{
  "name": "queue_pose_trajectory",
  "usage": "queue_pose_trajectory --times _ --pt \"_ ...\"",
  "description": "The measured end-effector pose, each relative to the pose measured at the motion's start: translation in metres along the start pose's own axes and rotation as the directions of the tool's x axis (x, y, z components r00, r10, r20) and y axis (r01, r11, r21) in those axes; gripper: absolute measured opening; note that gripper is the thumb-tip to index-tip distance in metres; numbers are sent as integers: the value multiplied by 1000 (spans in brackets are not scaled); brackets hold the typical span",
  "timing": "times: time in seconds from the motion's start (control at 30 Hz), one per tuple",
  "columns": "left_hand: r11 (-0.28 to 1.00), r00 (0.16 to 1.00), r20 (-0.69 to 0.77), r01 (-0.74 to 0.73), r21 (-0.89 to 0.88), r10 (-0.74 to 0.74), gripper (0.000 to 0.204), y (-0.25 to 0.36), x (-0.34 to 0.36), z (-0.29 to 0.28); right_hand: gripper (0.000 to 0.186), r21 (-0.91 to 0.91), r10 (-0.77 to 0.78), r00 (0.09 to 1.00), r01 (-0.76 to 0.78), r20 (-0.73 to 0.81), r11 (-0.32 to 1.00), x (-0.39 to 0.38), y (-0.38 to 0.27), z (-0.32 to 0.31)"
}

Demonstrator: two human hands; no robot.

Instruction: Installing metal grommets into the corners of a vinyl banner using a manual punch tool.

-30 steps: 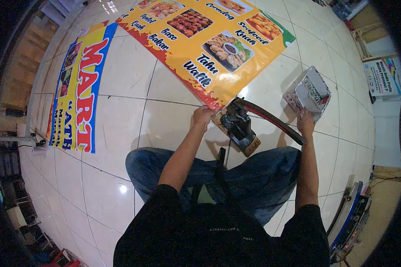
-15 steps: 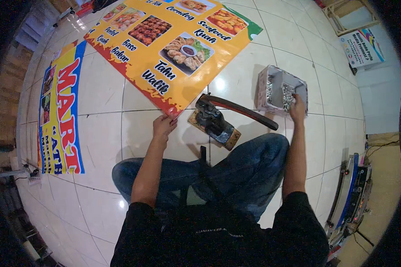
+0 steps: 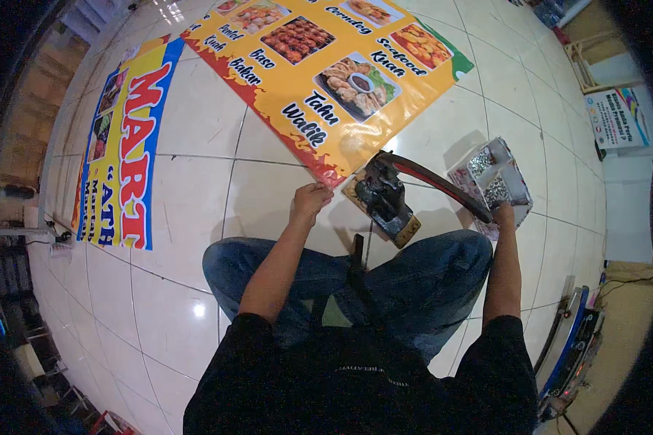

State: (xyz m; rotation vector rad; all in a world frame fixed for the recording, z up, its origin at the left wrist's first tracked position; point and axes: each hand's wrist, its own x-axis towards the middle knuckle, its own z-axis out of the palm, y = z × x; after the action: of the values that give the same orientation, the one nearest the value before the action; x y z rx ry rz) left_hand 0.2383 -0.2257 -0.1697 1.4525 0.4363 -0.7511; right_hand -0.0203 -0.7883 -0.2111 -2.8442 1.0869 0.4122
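Note:
My left hand [image 3: 312, 202] pinches the red lower corner of a yellow food-menu banner [image 3: 268, 94], its fingers closed on the edge. Just right of that corner stands a black hand press [image 3: 384, 194], apparently an eyelet press, mounted on a wooden block [image 3: 405, 233]. Its long lever [image 3: 442, 186] slants out to the right. My right hand [image 3: 506, 212] is closed at the near side of a patterned, divided box [image 3: 521, 190], beside the lever's end. Small silver eyelets [image 3: 496, 191] lie in the box, which looks tilted. The fingertips are partly hidden inside.
On the tiled floor at left lies another banner [image 3: 134, 145], blue and yellow with red letters. My crossed legs [image 3: 442, 268] are close to the press. At the right are a small printed sign [image 3: 617, 119] and a long device with a blue strip [image 3: 564, 341].
The box has come nearer and turned, with its eyelets spread differently. My right hand has shifted to its near side. The view has swung, and my left hand still pinches the banner corner.

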Motion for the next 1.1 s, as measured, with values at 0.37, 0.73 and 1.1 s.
queue_pose_trajectory --times 0.37,0.73,1.1 --pt "999 998 66 17 -47 -13 19 -1 -6 -5 28 2 8 974 -8 -225 1000 -45 -12 -66" --pt "941 987 -58 -122 316 147 16 10 -6 -15 26 74 145 989 -143 -14 987 -29 -44 -88" --pt "999 999 -9 -33 -26 33 15 18 8 -28 26 -20 -34 999 35 24 999 -43 12 13"
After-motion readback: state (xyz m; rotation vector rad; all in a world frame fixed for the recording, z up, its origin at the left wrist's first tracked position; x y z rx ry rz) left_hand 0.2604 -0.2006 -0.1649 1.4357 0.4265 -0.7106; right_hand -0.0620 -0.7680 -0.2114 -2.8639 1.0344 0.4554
